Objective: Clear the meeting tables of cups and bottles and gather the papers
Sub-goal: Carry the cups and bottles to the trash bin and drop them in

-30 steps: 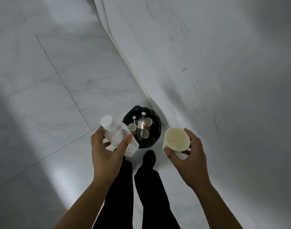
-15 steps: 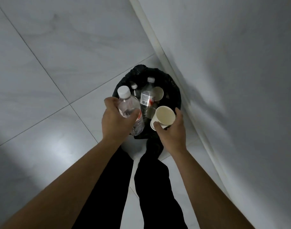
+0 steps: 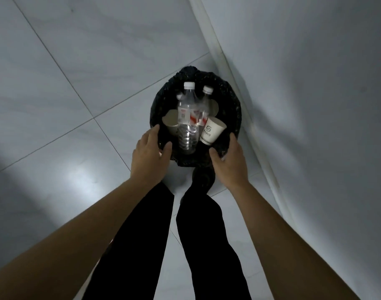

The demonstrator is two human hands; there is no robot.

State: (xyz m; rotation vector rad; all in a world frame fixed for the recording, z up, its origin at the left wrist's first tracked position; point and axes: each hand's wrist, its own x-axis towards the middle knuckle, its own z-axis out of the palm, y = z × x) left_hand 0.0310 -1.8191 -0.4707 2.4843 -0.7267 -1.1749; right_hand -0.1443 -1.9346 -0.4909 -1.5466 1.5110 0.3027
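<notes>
Half a second earlier the bottle was gripped in the left hand and the paper cup in the right hand. Both are now released: each hand is empty, fingers loosely spread, at the near rim of the bin (black liner, beside the wall). The bottle is seen inside the bin opening, cap pointing away, with the printed cup tilted just to its right. A second bottle and another cup are partly covered by it. Whether the dropped items have settled cannot be told, and the bin's depths are lost in dim light.
</notes>
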